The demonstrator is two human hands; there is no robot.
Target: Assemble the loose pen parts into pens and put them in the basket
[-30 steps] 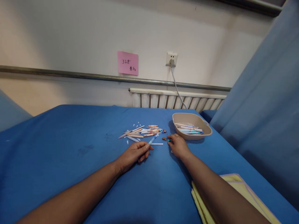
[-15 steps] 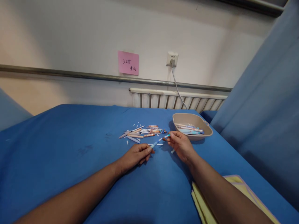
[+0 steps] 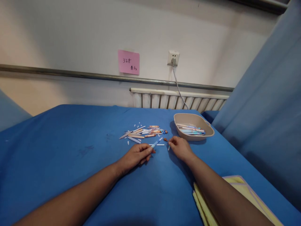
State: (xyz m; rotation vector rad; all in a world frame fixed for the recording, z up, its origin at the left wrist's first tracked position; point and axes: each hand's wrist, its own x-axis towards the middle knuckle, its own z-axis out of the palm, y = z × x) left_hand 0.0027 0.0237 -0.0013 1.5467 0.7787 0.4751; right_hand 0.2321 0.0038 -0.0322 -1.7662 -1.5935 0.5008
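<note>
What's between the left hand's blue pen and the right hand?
In the head view, a small brown piece lies on the blue cloth there, a white stick's end just nearer the camera.

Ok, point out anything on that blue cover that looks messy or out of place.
Dark smudges, perhaps stains, stand out on the blue cover left of the pen parts. Small white bits also look untidy, some strewn loose beyond the edges of that jumbled pile.
</note>
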